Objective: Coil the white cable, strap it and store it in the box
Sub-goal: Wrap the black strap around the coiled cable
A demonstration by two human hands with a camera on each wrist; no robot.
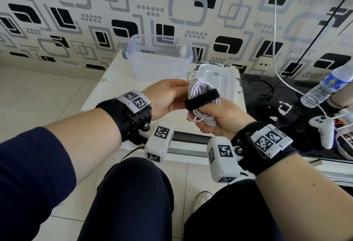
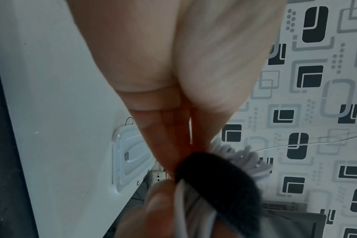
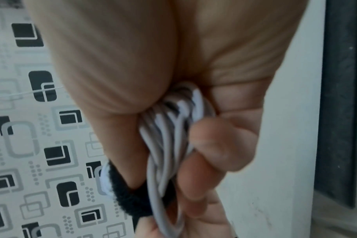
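The white cable (image 1: pixel 198 89) is wound into a coil and held upright above the white table (image 1: pixel 107 91). A black strap (image 1: pixel 202 99) circles its middle. My left hand (image 1: pixel 172 92) pinches the coil's upper left side right beside the strap. From below, my right hand (image 1: pixel 215 115) grips the coil's lower loops, with its thumb under the strap. In the left wrist view the fingertips (image 2: pixel 169 161) meet the strap (image 2: pixel 218 178) and cable (image 2: pixel 236 158). The right wrist view has fingers (image 3: pixel 212 145) curled round the cable (image 3: pixel 167 130), strap (image 3: pixel 128 202) beyond. The clear box (image 1: pixel 158 59) stands open behind.
The box's lid (image 1: pixel 217 76) lies flat on the table right of the box. On the black glass surface at the right are a water bottle (image 1: pixel 328 86) and a white game controller (image 1: pixel 322 129). A thin white wire (image 1: pixel 275 30) hangs down the patterned wall.
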